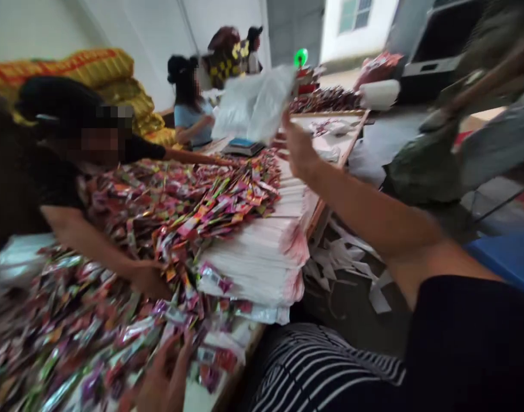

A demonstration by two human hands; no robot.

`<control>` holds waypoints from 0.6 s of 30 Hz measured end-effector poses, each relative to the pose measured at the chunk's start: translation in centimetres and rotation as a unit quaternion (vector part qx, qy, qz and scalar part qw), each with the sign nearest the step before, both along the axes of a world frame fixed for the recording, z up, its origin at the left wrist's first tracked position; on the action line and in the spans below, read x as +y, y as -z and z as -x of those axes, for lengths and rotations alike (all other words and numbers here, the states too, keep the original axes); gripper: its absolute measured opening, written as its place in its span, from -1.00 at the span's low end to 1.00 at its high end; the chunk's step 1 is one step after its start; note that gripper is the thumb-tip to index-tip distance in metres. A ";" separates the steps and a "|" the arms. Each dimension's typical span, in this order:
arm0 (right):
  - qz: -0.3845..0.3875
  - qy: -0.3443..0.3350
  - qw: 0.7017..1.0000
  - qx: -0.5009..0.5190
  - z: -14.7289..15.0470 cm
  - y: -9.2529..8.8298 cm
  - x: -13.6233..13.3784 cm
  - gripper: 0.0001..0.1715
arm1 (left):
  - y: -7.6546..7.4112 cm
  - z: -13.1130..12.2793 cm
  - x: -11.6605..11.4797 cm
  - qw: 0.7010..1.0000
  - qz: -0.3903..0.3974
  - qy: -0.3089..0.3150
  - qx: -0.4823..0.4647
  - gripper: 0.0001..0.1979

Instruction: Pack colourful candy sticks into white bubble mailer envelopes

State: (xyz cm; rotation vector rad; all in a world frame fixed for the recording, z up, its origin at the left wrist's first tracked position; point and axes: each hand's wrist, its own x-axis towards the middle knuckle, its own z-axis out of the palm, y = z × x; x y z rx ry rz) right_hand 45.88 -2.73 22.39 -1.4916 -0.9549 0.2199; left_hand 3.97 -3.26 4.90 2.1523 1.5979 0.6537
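My right hand (299, 150) is raised over the table with its arm stretched out, and it pinches the lower edge of a clear plastic bag (253, 103) that hangs open in the air. My left hand (165, 375) is low at the near table edge, blurred, with fingers spread over a heap of small colourful candy packets (176, 200) that covers the table. It holds nothing that I can see. A thick stack of white bags (262, 254) lies beside the heap, just under my right arm.
A co-worker in black leans in from the left, with a hand (150, 280) in the packets. More people sit at the far end near a small scale (243, 147). Paper scraps (351, 263) litter the floor on the right, beside dark sacks (420, 171).
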 end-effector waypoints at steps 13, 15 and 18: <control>0.208 -0.209 0.806 -0.513 14.1 20.5 -11.0 0.06 | 7.5 -4.4 -1.9 0.949 -0.010 0.107 0.296 -0.39; 0.241 -0.183 0.802 -0.516 14.2 21.5 -10.0 0.08 | 7.3 -3.5 -1.0 0.947 -0.021 0.074 0.313 -0.46; 0.277 -0.151 0.806 -0.500 13.7 21.3 -8.6 -0.09 | 6.5 -2.6 -0.2 0.950 -0.025 0.023 0.312 -0.54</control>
